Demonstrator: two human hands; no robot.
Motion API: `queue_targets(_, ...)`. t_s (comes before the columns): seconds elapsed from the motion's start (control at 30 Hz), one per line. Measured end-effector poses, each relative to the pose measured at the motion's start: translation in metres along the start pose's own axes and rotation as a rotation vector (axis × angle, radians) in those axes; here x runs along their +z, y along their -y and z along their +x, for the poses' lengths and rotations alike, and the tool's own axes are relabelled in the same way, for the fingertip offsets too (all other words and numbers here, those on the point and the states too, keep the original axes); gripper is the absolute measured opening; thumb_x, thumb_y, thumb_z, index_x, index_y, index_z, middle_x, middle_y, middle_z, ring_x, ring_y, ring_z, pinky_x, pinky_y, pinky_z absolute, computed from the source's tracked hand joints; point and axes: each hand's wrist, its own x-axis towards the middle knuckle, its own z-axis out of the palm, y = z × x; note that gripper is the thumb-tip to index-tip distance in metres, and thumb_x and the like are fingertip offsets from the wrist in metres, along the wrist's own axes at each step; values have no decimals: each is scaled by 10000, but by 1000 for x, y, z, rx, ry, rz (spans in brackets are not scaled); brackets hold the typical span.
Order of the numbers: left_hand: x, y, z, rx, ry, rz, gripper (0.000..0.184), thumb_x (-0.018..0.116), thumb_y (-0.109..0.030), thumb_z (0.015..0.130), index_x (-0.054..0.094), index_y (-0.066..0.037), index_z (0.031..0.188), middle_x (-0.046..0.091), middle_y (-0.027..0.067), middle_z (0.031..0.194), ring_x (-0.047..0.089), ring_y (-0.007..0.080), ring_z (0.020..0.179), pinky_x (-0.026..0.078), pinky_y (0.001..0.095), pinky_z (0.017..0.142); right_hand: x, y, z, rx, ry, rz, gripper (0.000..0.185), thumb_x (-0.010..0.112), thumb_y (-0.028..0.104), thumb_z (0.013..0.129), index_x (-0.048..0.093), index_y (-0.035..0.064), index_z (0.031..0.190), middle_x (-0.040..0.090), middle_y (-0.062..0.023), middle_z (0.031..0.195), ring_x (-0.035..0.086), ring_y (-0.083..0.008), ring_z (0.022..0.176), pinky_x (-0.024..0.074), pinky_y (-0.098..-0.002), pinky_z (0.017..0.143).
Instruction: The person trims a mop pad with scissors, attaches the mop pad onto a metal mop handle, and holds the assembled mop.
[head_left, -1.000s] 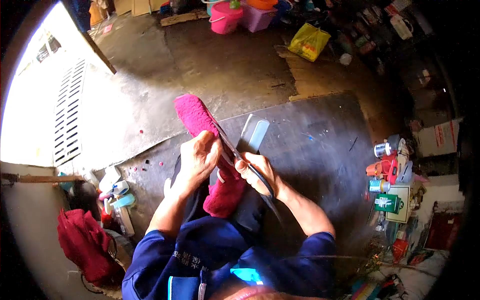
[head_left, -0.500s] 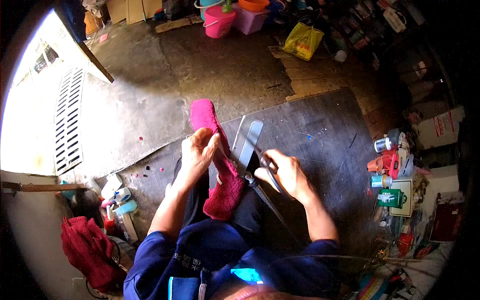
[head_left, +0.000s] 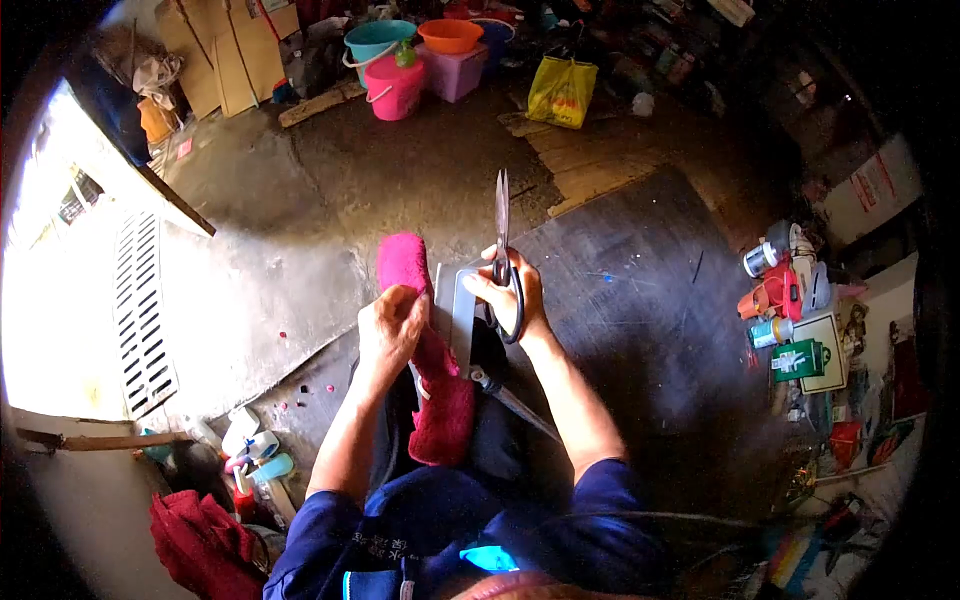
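Observation:
A long strip of fuzzy pink fabric (head_left: 443, 420) hangs from the floor side toward my lap, its rounded far end pointing away from me. My left hand (head_left: 388, 328) is closed on the middle of the strip, pinching it between thumb and fingers. My right hand (head_left: 535, 300) holds black-handled scissors (head_left: 502, 215), blades pointing away from me and nearly together. Beside the fabric stands a narrow grey plate (head_left: 462, 322) on a metal rod (head_left: 515, 402). The right thumb lies at the plate's upper end; whether it touches cannot be told.
A dark board (head_left: 640, 300) covers the floor ahead. Pink bucket (head_left: 393, 88), purple box (head_left: 452, 75) and yellow bag (head_left: 561, 92) stand at the back. Bottles and boxes crowd the right, including a green box (head_left: 798, 360). Dark red cloth (head_left: 205, 540) lies at lower left.
My right hand has moved up and left toward the plate, and the scissors now point forward. The left hand keeps its pinch on the fabric. The head view has shifted.

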Motion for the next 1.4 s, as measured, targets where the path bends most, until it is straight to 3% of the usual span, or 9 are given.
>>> queue_targets(0.3, 10, -11, -1, 43, -42, 9, 183, 618, -122, 811, 644, 28, 913, 657, 143, 736, 620, 168, 668, 496, 295, 661, -5, 4, -15, -103, 16, -91, 386, 758, 180, 721, 533, 25, 994, 640, -92, 777, 634, -186, 728, 514, -315, 678)
queue_targets(0.47, 5, -18, 1, 277, -106, 77, 133, 628, -92, 803, 636, 17, 878, 635, 138, 717, 617, 168, 666, 490, 291, 637, 0, 16, -27, -105, -10, -118, 363, 766, 139, 720, 523, 39, 971, 590, -43, 767, 570, -130, 711, 483, -272, 681)
queue_targets(0.53, 3, -24, 1, 365, -139, 157, 93, 640, -71, 764, 636, -13, 836, 616, 136, 711, 610, 254, 640, 490, 327, 614, 4, 14, -31, -50, -1, 61, 341, 748, 54, 736, 515, 48, 985, 570, -22, 754, 551, -100, 708, 472, -251, 660)
queue_targets(0.63, -1, -34, -4, 414, -191, 333, 87, 647, -99, 726, 633, -46, 795, 635, 132, 745, 606, 334, 678, 487, 391, 642, 8, 7, -39, -151, -58, -100, 373, 752, 72, 709, 523, 46, 1003, 640, -95, 765, 621, -181, 692, 497, -315, 643)
queue_targets(0.87, 1, -43, -2, 551, -224, 435, 51, 639, -82, 719, 597, -59, 734, 585, 97, 657, 555, 295, 582, 421, 372, 566, 8, 22, -54, -151, -69, -142, 365, 734, 99, 732, 527, 29, 1025, 621, -100, 706, 606, -195, 630, 479, -329, 602)
queue_targets(0.93, 2, -48, 0, 585, -200, 485, 62, 639, -79, 721, 578, -72, 711, 557, 78, 627, 538, 270, 562, 406, 363, 560, 12, 21, -57, -180, -62, -155, 379, 735, 44, 722, 518, 30, 1032, 562, -16, 665, 536, -100, 599, 458, -257, 581)
queue_targets(1.13, 5, -60, 2, 733, -53, 626, 99, 657, -100, 735, 564, -90, 702, 537, 47, 632, 529, 241, 563, 403, 354, 568, 13, 19, -59, -266, -94, -163, 373, 732, 38, 724, 510, 24, 1023, 614, -57, 692, 598, -136, 631, 485, -280, 609)
queue_targets(1.3, 16, -53, -6, 857, -24, 462, 110, 682, -47, 708, 606, -56, 787, 578, 52, 690, 544, 228, 587, 420, 347, 571, 0, 6, -56, -206, -22, -47, 375, 697, 10, 756, 476, 21, 1058, 641, -65, 749, 606, -119, 672, 492, -273, 639)
queue_targets(1.4, 26, -48, -12, 795, -48, 376, 141, 693, -50, 699, 613, -52, 815, 596, 69, 714, 555, 236, 600, 424, 343, 578, -8, -8, -45, -135, 63, 48, 369, 682, -16, 749, 508, 18, 1073, 650, -67, 786, 613, -119, 714, 495, -264, 660)
